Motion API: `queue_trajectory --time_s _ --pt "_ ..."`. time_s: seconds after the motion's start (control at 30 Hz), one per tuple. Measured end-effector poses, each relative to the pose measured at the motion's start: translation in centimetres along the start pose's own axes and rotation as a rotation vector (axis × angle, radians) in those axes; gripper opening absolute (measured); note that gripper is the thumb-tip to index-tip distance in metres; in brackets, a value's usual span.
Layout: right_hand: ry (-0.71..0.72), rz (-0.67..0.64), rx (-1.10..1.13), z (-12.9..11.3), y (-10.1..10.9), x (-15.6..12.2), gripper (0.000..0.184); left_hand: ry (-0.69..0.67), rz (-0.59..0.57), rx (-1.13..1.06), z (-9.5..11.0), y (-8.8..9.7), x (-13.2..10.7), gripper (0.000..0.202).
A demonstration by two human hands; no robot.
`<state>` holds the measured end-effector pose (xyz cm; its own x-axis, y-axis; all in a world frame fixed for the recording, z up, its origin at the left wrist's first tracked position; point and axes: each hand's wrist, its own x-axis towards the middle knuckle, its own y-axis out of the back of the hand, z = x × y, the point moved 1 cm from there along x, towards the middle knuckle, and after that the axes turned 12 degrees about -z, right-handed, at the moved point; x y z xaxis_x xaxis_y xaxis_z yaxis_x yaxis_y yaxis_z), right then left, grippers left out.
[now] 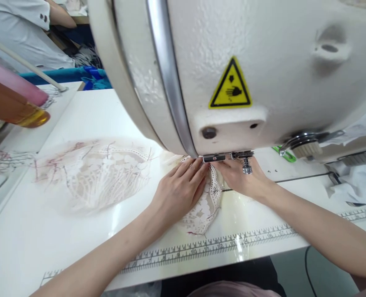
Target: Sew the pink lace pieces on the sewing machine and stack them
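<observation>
A small white lace piece lies on the white sewing table, running up under the head of a cream sewing machine. My left hand lies flat on the lace, fingers stretched toward the presser foot. My right hand rests on the lace's right side, just under the machine head; its fingertips are hidden by the machine. The needle itself is out of sight.
A heap of sheer lace pieces lies left of my hands. A printed ruler runs along the table's front edge. A pink and amber cone juts in at far left. Another person in white is at the back left.
</observation>
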<state>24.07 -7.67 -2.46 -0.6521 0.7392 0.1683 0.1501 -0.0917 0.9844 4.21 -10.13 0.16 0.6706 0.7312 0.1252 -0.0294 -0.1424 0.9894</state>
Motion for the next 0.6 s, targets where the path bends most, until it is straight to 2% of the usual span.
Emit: queue_trajectory --time_s 0.13,0.3,0.4,0.5,0.6 --pt "0.011 -0.007 -0.256 -0.2 1.1 0.5 0.046 0.002 -0.004 -0.035 0.0 0.0 -0.1 0.039" --pt "0.067 0.223 -0.27 -0.6 1.9 0.5 0.031 0.028 -0.013 -0.073 0.1 0.2 0.0 0.038" --pt "0.167 0.317 -0.256 -0.9 2.5 0.3 0.023 0.043 -0.04 -0.066 0.3 0.5 0.2 0.038" --pt "0.311 0.263 -0.233 -0.9 2.6 0.1 0.022 0.034 -0.043 -0.024 0.5 1.1 0.1 0.035" --pt "0.39 0.178 -0.174 -0.8 2.3 -0.1 0.022 -0.073 0.049 0.039 0.9 2.3 -0.8 0.028"
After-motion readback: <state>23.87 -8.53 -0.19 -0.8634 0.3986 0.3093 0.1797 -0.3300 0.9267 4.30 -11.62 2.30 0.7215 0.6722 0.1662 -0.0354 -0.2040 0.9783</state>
